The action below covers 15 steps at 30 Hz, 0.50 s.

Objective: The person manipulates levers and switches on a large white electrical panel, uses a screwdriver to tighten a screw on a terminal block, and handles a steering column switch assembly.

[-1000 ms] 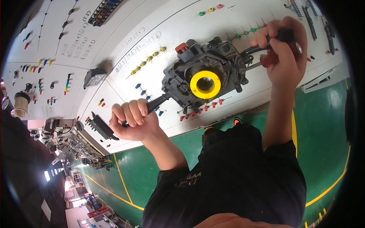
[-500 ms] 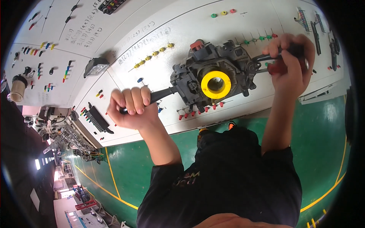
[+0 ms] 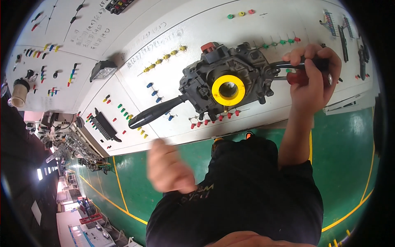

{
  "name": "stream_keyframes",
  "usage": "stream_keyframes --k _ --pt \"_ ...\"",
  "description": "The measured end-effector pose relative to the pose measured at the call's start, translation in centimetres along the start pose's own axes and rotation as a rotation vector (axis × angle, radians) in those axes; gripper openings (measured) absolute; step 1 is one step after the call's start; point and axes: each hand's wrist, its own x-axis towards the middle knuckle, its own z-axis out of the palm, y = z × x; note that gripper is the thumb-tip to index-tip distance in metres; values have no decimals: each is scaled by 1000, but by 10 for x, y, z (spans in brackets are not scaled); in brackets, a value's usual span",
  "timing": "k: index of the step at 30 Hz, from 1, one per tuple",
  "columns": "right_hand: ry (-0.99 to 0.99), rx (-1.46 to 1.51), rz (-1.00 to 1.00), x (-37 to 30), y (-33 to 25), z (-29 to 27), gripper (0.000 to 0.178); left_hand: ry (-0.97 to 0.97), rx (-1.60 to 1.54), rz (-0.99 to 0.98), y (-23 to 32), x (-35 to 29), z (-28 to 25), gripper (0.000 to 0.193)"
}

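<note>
A black steering-column combination switch (image 3: pixel 196 82) hangs over the white board, with a yellow ring (image 3: pixel 217 91) round its centre hole and a red part on top. My right hand (image 3: pixel 314 74) is closed round its right stalk (image 3: pixel 287 64) and a screwdriver (image 3: pixel 298 78) with a red handle. The screwdriver's metal shank points at the switch body; whether its tip touches is unclear. On the other side the left stalk (image 3: pixel 152 114) sticks out free. My left hand (image 3: pixel 168 166) is low before my torso, away from the switch, its fingers smeared by motion.
Coloured pins stand in rows on the white board (image 3: pixel 205 26): yellow (image 3: pixel 166 57), blue (image 3: pixel 154 93), red (image 3: pixel 213 120) and green (image 3: pixel 274 43). A black connector strip (image 3: pixel 106 128) lies at left. A lamp-like part (image 3: pixel 103 71) sits farther back. Green floor (image 3: pixel 131 173) borders the near edge.
My left hand has let go of the left stalk and dropped toward my torso. The switch has shifted slightly left; my right hand keeps its hold.
</note>
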Motion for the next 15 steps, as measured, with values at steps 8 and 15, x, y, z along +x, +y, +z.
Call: stream_keyframes --k 8,15 --pt "4 5 33 0 -2 1 31 -530 172 -314 5 -12 47 51" --pt "-41 -20 -34 0 1 0 35 -437 276 -287 3 -19 44 52"
